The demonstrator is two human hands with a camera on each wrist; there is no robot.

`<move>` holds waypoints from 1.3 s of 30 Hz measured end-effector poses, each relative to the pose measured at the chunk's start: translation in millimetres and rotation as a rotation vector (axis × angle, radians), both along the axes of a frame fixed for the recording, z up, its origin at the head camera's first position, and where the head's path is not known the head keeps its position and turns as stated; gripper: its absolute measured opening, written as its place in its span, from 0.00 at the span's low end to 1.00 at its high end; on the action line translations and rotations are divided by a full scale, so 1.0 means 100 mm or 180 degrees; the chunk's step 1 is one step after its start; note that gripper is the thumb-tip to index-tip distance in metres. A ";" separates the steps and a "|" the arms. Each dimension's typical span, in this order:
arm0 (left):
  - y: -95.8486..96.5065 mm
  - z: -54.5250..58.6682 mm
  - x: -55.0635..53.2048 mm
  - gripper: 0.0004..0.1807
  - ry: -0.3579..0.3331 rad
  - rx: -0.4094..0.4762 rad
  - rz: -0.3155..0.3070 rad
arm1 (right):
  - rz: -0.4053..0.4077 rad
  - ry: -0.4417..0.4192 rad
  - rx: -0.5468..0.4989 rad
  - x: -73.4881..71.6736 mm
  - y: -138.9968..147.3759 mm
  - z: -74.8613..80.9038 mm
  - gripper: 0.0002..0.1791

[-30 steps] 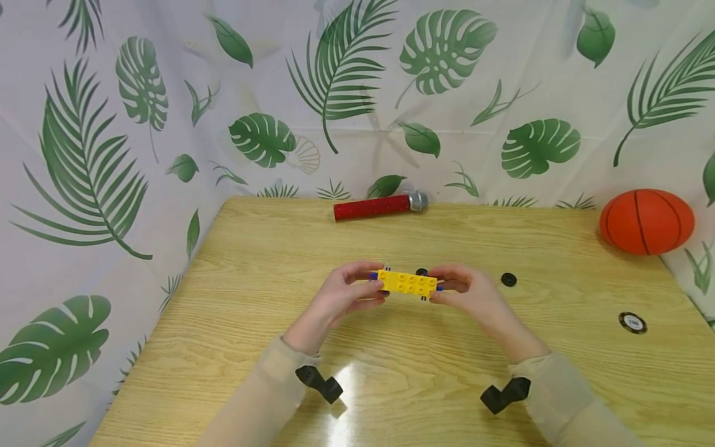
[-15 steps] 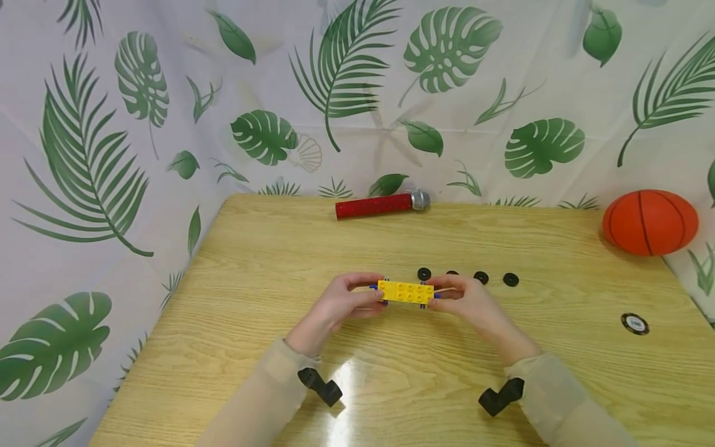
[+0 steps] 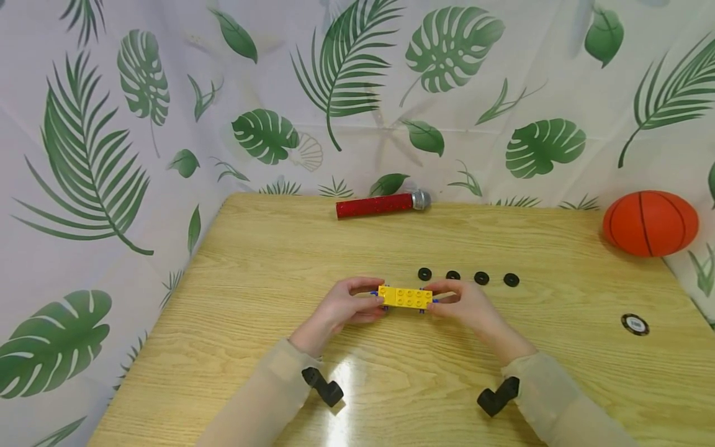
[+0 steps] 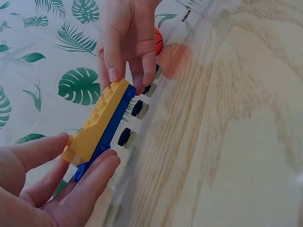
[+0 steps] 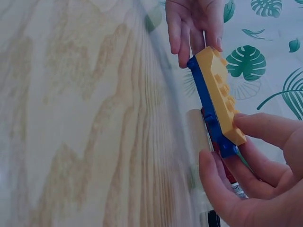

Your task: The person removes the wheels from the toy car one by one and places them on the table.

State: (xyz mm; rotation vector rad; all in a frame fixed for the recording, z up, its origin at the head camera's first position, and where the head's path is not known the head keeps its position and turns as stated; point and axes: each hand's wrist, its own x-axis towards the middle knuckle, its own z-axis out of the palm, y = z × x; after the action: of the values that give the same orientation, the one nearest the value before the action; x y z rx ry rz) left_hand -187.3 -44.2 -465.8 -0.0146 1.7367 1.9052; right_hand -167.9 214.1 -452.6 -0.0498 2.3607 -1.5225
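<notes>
A toy-brick car body (image 3: 404, 297), with yellow studded bricks on a blue base, is held level between my two hands above the table. My left hand (image 3: 352, 303) pinches its left end, thumb on the yellow brick's near side and fingers behind and below. At the other end, my right hand (image 3: 466, 304) grips it between thumb and fingers. Small blue stubs stick out along the base's long sides. In the left wrist view the blue base (image 4: 110, 124) shows under a sloped yellow brick. Several black wheels, one of them near my right fingers (image 3: 453, 275), lie in a row just beyond.
A red microphone (image 3: 380, 205) with a silver head lies at the table's back edge. The orange ball (image 3: 650, 223) sits at the back right corner. A black-rimmed round chip (image 3: 635, 324) lies on the wooden table (image 3: 268, 248) at the right. Leaf-printed cloth stands behind.
Both hands have brought the car body nearer to me and levelled it from a slight tilt. The row of black wheels, partly covered before, now shows behind it.
</notes>
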 end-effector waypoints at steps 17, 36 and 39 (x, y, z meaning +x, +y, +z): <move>0.03 -0.08 0.00 0.24 -0.0139 -0.0167 -0.0030 | -0.0032 -0.0183 0.0144 -0.04 -0.03 -0.11 0.23; 0.04 -0.09 -0.02 0.23 -0.0211 -0.0266 0.0007 | -0.0026 -0.0098 0.0503 -0.06 -0.05 -0.14 0.22; 0.04 -0.10 -0.02 0.23 -0.0218 -0.0266 0.0004 | -0.0022 -0.0091 0.0517 -0.05 -0.06 -0.14 0.22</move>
State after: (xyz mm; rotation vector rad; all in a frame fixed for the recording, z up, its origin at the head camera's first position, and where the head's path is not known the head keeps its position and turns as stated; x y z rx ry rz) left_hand -189.5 -40.6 -476.2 -0.1110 1.7695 1.8106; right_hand -173.4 208.4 -466.7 0.0182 2.4549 -1.3204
